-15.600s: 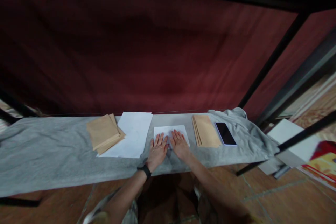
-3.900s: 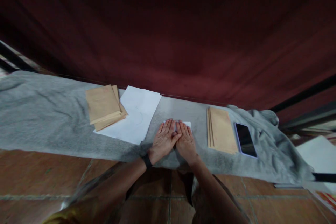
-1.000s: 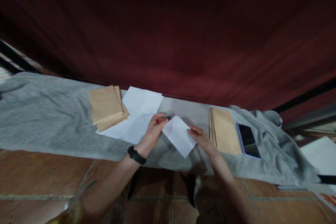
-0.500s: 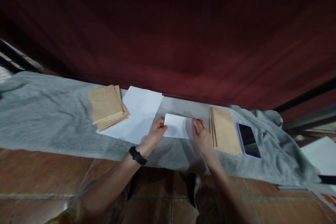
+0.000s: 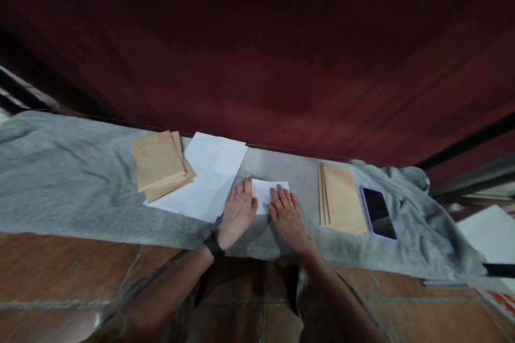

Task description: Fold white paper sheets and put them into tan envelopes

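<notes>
A small folded sheet of white paper (image 5: 261,193) lies flat on the grey cloth, partly covered by both hands. My left hand (image 5: 239,209), with a black band on the wrist, rests flat over its left end, fingers stretched away from me. Across its right part lies my right hand (image 5: 288,218), fingers extended and slightly spread. Larger white sheets (image 5: 213,166) are just left of my left hand. On their left edge sits a pile of brown envelopes (image 5: 156,161). Right of my right hand is another stack of brown envelopes (image 5: 344,198).
A phone (image 5: 379,213) in a purple case lies beside the right envelopes. The grey cloth (image 5: 80,182) covers the long low surface and is bunched at the right. A dark red curtain (image 5: 261,64) hangs behind it. Tiled floor (image 5: 60,268) shows in front.
Both hands have gone from holding the folded paper by its ends to lying flat on it. My right hand has moved left, and less of the paper shows.
</notes>
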Demonstrator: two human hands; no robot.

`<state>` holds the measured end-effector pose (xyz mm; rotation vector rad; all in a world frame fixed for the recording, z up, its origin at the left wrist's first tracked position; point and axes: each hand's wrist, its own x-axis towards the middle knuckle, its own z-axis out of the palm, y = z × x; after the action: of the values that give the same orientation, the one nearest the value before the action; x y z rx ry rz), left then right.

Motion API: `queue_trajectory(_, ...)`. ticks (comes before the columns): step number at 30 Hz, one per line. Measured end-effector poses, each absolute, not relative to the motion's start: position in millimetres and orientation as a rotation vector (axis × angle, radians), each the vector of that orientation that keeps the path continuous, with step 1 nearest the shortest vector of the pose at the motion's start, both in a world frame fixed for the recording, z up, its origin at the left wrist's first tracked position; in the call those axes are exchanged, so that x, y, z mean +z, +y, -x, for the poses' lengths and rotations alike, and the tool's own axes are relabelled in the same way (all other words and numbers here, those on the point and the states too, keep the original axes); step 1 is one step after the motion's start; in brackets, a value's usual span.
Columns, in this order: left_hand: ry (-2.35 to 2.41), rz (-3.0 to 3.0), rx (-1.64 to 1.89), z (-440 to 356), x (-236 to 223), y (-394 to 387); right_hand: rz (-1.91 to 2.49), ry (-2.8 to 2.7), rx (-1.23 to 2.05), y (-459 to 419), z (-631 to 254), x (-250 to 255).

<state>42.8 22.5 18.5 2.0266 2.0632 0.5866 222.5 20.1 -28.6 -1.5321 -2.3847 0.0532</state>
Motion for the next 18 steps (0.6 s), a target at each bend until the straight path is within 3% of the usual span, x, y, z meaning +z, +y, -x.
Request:
queue_trajectory(4,1.936,-2.387,0.678,-53,11,22,1.552,-2.398,0.044,20,-221,-29)
queue_trajectory(9,1.633,-2.501,0.433,-64,-12,24,1.565,-2.433,0.024,19,-222,-32)
queue_trajectory(18,1.733,-2.485,0.397,-63,-19,22,1.624,-2.346,-0.052,20,-227,-32)
